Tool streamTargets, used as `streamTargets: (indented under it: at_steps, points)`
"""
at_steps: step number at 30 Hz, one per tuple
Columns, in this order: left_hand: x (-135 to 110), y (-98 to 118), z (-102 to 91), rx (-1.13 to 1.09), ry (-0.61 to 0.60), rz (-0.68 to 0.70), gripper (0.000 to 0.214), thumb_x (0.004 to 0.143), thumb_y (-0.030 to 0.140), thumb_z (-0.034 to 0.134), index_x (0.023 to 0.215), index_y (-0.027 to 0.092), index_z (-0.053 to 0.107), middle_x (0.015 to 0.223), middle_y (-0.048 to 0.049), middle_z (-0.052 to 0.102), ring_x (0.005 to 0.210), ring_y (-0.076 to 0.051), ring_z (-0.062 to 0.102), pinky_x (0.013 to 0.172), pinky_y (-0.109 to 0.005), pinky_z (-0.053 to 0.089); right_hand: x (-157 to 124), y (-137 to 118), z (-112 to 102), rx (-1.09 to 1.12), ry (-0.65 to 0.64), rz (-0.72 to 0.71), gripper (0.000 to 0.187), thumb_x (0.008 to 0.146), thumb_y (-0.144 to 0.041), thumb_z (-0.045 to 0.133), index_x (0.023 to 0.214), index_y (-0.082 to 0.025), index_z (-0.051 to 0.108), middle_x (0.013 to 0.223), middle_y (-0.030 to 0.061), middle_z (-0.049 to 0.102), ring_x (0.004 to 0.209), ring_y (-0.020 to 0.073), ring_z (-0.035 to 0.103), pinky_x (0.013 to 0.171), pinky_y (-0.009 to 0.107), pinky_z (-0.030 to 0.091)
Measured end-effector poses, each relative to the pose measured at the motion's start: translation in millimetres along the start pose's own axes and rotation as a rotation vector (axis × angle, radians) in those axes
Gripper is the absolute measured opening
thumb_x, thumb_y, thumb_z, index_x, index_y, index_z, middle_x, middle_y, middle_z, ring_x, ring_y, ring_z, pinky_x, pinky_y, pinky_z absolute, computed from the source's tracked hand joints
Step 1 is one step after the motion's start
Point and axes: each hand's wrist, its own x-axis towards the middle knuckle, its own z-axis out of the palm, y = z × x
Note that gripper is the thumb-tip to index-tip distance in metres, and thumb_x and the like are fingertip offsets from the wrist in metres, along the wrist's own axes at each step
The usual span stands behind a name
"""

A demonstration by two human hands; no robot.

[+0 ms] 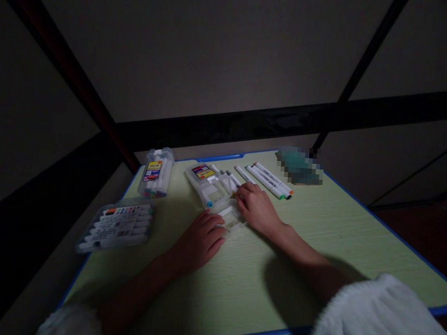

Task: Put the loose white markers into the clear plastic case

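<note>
An opened clear plastic marker case (214, 191) lies on the table, its labelled half away from me. One white marker with a blue end (208, 200) lies in that half. My left hand (203, 238) grips the near left edge of the case's clear lid (232, 213), fingers curved over it. At the lid's far right side is my right hand (257, 206), its fingers bent and closed. A small yellowish spot shows by its fingertips; what they hold is hidden. Just beyond this hand, several loose white markers (269, 181) lie side by side, some with green, orange or black ends.
A filled clear marker box (156, 175) stands at the back left. Nearer, another full marker case (120, 226) overhangs the left edge of the pale green table (229, 292), which has a blue rim. A blurred-out teal object (300, 166) lies at the back right. Dark-framed wall panels rise behind.
</note>
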Motion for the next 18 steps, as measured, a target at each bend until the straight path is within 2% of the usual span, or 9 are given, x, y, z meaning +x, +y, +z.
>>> streamTargets:
  at_steps: [18]
  points:
    - [0.5, -0.2, 0.1, 0.014, 0.016, 0.006, 0.012, 0.083, 0.016, 0.049, 0.092, 0.014, 0.057, 0.098, -0.0083, 0.059, 0.100, -0.020, 0.053, 0.100, -0.045, 0.037, -0.1, 0.9, 1.7, -0.034, -0.009, 0.007, 0.025, 0.087, -0.021, 0.037, 0.090, -0.015, 0.061, 0.100, 0.0096, 0.058, 0.095, 0.0200, 0.049, 0.083, 0.031, 0.038]
